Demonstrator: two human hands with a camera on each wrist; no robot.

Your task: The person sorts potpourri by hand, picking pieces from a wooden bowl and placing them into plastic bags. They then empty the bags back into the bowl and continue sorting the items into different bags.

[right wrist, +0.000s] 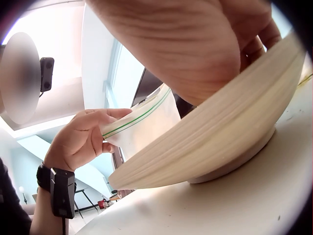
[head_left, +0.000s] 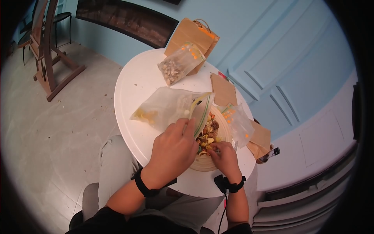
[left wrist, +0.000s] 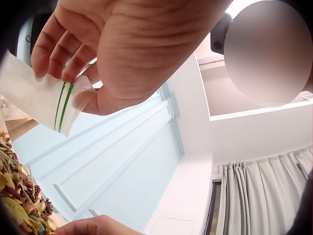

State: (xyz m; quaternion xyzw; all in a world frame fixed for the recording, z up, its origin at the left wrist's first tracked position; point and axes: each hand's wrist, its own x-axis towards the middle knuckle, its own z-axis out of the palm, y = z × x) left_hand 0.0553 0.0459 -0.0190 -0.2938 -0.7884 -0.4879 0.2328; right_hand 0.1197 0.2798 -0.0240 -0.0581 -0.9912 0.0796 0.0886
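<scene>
Left hand [head_left: 171, 150] grips bag [head_left: 165, 103], right hand [head_left: 226, 158] reaches into bowl [head_left: 203, 165], grasp unclear; a hard drag could spill pieces [head_left: 211, 132] onto desk [head_left: 130, 91].

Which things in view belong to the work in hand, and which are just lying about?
In the work:
- open zip bag, held by the left hand
- bowl
- mixed dried pieces, at the right hand

Apparently lying about:
- handled paper bag
- bag of pale pieces
- easel
</scene>
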